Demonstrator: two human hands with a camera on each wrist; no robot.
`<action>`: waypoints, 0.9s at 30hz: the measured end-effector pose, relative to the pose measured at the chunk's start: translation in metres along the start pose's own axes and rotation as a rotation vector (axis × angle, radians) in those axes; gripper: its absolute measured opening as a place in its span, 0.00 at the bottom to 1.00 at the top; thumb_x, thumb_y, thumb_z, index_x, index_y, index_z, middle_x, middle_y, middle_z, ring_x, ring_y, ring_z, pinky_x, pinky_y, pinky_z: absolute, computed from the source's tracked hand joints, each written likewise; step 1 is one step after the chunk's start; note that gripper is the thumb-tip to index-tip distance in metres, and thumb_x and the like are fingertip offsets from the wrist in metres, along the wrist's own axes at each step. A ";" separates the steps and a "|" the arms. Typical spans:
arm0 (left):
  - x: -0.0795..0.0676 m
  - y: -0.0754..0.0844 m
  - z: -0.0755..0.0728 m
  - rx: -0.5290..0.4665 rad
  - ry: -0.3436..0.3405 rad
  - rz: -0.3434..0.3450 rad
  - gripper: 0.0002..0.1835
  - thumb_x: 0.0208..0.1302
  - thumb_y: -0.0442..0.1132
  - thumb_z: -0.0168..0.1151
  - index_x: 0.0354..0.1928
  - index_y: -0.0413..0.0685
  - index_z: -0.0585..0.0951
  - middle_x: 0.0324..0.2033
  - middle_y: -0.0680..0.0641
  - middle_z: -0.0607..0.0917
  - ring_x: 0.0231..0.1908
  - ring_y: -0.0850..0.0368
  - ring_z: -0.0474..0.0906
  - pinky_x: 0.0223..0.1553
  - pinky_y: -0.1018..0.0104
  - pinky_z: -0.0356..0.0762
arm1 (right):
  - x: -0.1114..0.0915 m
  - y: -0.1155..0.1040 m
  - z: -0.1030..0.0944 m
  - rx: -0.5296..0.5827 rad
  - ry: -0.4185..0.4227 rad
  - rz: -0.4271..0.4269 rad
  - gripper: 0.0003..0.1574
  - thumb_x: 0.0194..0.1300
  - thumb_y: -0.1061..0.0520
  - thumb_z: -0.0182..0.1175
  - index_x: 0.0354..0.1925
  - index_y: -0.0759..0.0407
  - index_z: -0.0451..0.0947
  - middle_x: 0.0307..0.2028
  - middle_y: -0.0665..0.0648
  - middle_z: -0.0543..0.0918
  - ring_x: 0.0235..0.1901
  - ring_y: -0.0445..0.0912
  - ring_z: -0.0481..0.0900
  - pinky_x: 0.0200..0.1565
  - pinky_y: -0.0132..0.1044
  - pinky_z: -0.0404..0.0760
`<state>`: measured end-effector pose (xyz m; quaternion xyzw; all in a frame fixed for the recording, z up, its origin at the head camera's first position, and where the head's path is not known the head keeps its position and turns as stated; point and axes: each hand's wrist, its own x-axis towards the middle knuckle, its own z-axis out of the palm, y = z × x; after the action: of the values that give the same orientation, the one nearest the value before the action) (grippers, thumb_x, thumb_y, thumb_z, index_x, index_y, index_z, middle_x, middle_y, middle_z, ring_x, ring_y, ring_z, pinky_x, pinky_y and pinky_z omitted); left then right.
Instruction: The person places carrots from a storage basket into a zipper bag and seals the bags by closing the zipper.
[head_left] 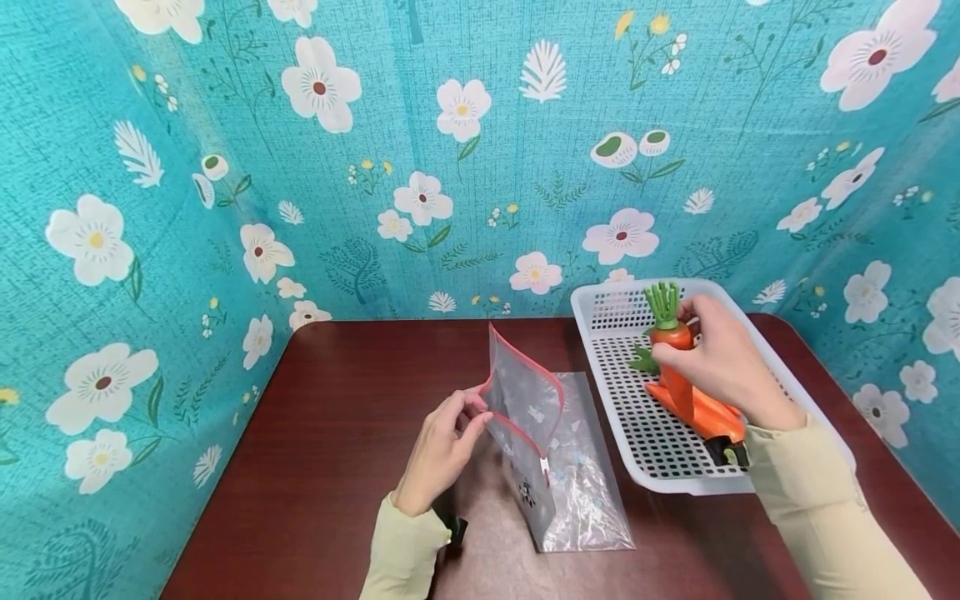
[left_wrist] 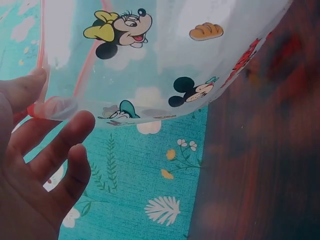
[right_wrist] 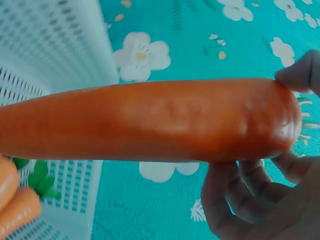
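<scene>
My left hand (head_left: 438,454) pinches one corner of a clear zip bag (head_left: 585,492) with a pinkish-red zip edge and a white slider. The bag's mouth gapes, and cartoon prints show on its film (left_wrist: 160,60) in the left wrist view. Over the white basket (head_left: 626,433), my right hand (head_left: 723,362) holds an orange carrot (head_left: 678,392) near its thick end. This carrot (right_wrist: 165,120) hangs tip down, its green stem tuft (head_left: 663,304) pointing up. Thumb and fingers grip opposite sides of it in the right wrist view.
More carrots (head_left: 726,415) lie in the perforated basket, partly behind the right hand and the held carrot. Green leaves (head_left: 643,358) show beside them. The dark red-brown table (head_left: 337,433) ends against a teal flowered cloth (head_left: 405,275) at the back.
</scene>
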<state>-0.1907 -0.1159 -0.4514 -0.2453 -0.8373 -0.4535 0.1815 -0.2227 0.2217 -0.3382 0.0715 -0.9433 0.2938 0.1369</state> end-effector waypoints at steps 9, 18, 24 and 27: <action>0.002 0.000 0.001 -0.008 -0.013 0.000 0.08 0.59 0.43 0.58 0.40 0.52 0.74 0.32 0.56 0.77 0.29 0.66 0.71 0.27 0.72 0.73 | -0.004 -0.015 -0.002 0.176 0.030 0.096 0.25 0.56 0.50 0.59 0.45 0.60 0.61 0.42 0.58 0.68 0.35 0.50 0.70 0.28 0.37 0.73; 0.000 -0.001 0.002 -0.013 -0.023 -0.026 0.09 0.60 0.44 0.57 0.41 0.55 0.72 0.36 0.54 0.79 0.29 0.66 0.71 0.28 0.74 0.72 | -0.010 -0.032 -0.007 0.517 0.062 0.101 0.17 0.61 0.55 0.56 0.47 0.53 0.63 0.43 0.50 0.69 0.39 0.41 0.72 0.35 0.25 0.76; 0.000 -0.001 0.002 -0.019 -0.008 0.001 0.07 0.59 0.44 0.58 0.39 0.55 0.72 0.35 0.55 0.79 0.29 0.67 0.71 0.28 0.75 0.73 | -0.015 -0.047 -0.009 0.881 0.045 0.061 0.22 0.60 0.60 0.56 0.51 0.57 0.62 0.48 0.55 0.68 0.47 0.45 0.70 0.40 0.24 0.76; 0.001 0.000 0.002 -0.024 0.001 0.023 0.07 0.59 0.44 0.58 0.38 0.54 0.73 0.35 0.55 0.78 0.29 0.67 0.71 0.28 0.74 0.73 | -0.016 -0.057 -0.007 0.942 0.033 0.029 0.25 0.60 0.60 0.57 0.55 0.58 0.61 0.50 0.57 0.66 0.49 0.47 0.69 0.42 0.25 0.76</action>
<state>-0.1918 -0.1139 -0.4524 -0.2568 -0.8290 -0.4613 0.1841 -0.1938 0.1798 -0.3070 0.1078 -0.7060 0.6928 0.1003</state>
